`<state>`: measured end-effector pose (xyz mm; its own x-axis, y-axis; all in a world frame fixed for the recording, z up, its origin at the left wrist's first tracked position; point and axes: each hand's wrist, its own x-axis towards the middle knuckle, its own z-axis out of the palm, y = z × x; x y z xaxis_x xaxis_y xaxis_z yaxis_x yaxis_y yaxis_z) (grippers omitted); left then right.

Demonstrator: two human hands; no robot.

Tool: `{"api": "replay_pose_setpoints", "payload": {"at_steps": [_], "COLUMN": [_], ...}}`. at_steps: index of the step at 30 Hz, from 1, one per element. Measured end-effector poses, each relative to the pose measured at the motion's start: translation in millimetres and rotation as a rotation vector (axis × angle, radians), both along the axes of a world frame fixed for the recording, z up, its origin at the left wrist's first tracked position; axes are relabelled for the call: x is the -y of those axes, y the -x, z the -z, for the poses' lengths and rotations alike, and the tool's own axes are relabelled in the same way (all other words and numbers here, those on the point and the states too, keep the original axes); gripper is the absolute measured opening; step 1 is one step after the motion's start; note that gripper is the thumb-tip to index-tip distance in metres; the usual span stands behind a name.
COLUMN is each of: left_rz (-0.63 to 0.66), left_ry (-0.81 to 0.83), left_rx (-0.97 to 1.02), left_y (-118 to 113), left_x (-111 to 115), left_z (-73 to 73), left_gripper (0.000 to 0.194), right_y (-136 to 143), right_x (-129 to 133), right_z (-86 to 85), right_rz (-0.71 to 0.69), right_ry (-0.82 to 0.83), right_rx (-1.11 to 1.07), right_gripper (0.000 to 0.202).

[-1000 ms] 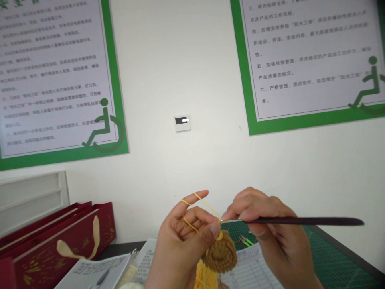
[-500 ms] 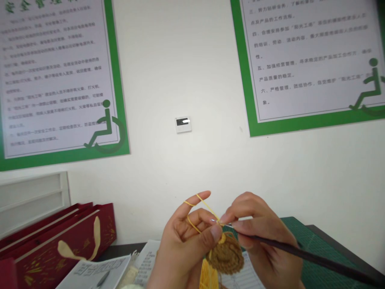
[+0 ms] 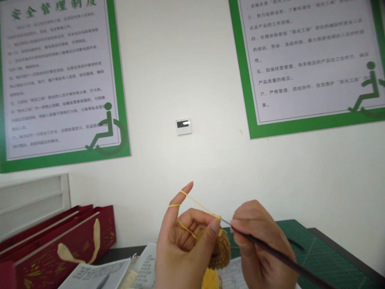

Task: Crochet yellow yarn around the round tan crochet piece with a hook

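Observation:
Low in the middle of the view, my left hand [image 3: 180,253] pinches a round brown crochet piece [image 3: 223,253] between thumb and fingers. Its index finger points up, with yellow yarn [image 3: 198,204] wound about it and running tight down to the piece's top edge. My right hand [image 3: 264,249] grips the dark handle of a crochet hook [image 3: 305,272] like a pen. The hook's thin metal shaft meets the yellow stitches at the left fingertips; its tip is hidden there. Below the piece hangs or lies more yellow yarn [image 3: 211,278].
A green cutting mat [image 3: 325,253] lies on the dark table at right, with a dark thin item on it. Printed papers [image 3: 99,273] and a pen are at lower left, beside red gift bags [image 3: 75,245]. Green-framed posters and a small white panel [image 3: 183,127] are on the wall.
My left index finger has risen and moved left, stretching the yarn. The right hand has drawn back slightly from the left fingertips. The brown piece has shifted left and turned.

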<state>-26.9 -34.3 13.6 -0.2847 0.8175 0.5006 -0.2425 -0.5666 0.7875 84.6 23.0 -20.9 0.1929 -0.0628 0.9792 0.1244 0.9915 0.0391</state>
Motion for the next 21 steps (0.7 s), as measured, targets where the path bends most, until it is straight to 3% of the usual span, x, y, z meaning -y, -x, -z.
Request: {"api": "replay_pose_setpoints", "payload": {"at_steps": [7,12,15,21], "left_rz": [0.071,0.122,0.143,0.19], "left_ry": [0.01,0.013,0.003,-0.002], "left_rx": [0.026,0.016,0.042,0.106], "left_y": [7,10,10,10], "left_x": [-4,-9,-12,-14], "left_z": [-0.2,4.8,7.1,8.6], "left_gripper": [0.069,0.055,0.055,0.062], "right_y": [-4,4,8,9], "right_x": [-1,-3,-4,-4], "right_z": [-0.9,-5.7,-3.0,1.0], "right_rz": [-0.563,-0.967,-1.034,-0.989], "right_ry": [0.515,0.8,0.832,0.788], "right_rx": [-0.182,-0.057,-0.046,-0.066], "right_gripper": [0.023,0.035,0.033,0.03]}}
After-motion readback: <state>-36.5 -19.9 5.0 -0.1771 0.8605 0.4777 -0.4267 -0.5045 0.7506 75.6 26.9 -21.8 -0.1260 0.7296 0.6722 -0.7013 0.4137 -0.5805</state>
